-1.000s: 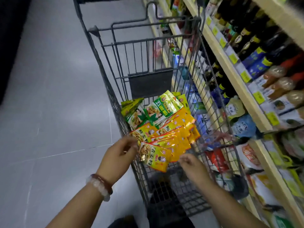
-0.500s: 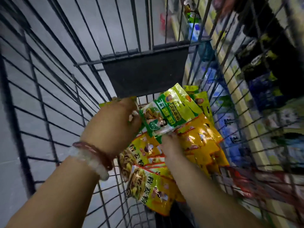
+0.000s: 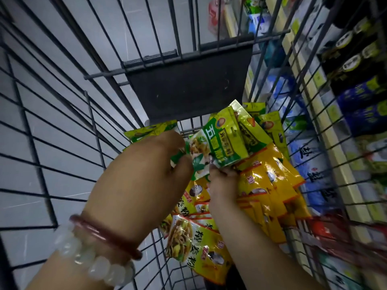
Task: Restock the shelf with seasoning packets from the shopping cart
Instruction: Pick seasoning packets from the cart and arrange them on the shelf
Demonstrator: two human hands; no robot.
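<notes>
One grey wire shopping cart point(image 3: 62, 114) fills the frame. Many glossy yellow foil seasoning packets point(image 3: 270, 185) lie fanned lower right. Several green foil seasoning packets point(image 3: 226, 141), centre: light, limp, likely slippery; best taken by the sealed edge. Left hand point(image 3: 142, 181) and right hand point(image 3: 222, 185) both pinch their lower edge.
</notes>
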